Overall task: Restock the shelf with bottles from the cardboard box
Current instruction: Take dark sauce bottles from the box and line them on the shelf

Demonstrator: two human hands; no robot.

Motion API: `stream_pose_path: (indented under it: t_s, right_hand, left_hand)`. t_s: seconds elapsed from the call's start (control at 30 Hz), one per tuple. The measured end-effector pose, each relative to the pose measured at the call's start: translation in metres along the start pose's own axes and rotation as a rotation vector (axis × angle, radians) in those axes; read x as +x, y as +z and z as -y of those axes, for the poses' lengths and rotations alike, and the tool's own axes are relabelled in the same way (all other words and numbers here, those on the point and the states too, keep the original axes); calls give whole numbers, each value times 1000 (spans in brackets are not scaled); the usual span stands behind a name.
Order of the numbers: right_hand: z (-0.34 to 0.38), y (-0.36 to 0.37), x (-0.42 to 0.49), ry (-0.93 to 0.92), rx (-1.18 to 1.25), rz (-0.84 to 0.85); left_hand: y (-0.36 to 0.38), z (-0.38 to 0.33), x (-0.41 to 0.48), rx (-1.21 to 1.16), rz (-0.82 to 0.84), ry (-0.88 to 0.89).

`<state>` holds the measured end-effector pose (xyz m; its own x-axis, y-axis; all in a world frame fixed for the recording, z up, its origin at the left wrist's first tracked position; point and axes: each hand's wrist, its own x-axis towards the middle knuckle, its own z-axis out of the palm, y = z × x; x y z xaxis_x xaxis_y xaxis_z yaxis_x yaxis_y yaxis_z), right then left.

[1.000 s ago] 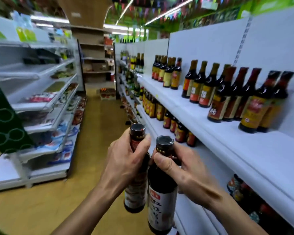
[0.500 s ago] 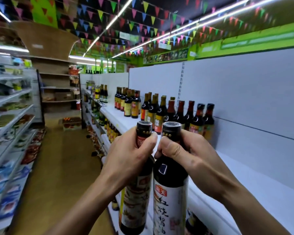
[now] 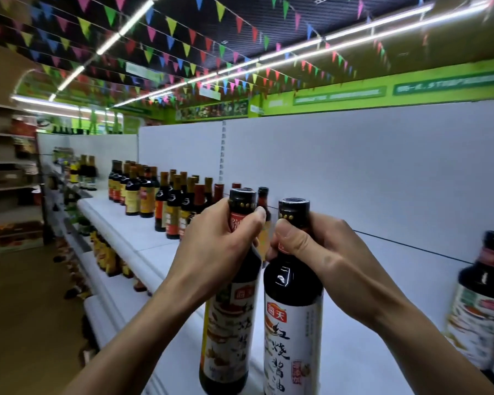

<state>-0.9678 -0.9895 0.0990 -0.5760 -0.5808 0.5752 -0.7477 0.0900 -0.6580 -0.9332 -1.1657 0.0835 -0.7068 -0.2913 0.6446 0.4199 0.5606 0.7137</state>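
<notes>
My left hand (image 3: 214, 249) grips the neck of a dark sauce bottle (image 3: 228, 332) with a white picture label. Close beside it, my right hand (image 3: 320, 258) grips the neck of a second dark bottle (image 3: 293, 323) with a white label and red logo. Both bottles are upright, held side by side over the front part of the white top shelf (image 3: 131, 232). I cannot tell whether their bases touch the shelf. The cardboard box is out of view.
A row of dark bottles (image 3: 166, 201) stands further along the shelf on the left. Another labelled bottle (image 3: 482, 303) stands at the right edge. Lower shelves (image 3: 103, 283) hold more bottles. The aisle floor (image 3: 20, 323) lies to the left, with further shelving (image 3: 9, 178) beyond.
Both hands have risen with their bottles from below the shelf to top-shelf height, and my view has tilted upward. A bottle at the right edge has come into view.
</notes>
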Motion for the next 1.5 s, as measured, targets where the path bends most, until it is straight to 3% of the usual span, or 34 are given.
stream_pose_path:
  t_s: [0.8, 1.07, 1.5]
  right_hand:
    - [-19, -110, -103, 421, -488, -660]
    - [-30, -141, -130, 483, -596, -723]
    - [-65, -174, -147, 499, -562, -690]
  left_hand:
    - [196, -45, 23, -395, 533, 125]
    - [238, -61, 7, -496, 563, 104]
    - [286, -58, -1, -488, 601, 36]
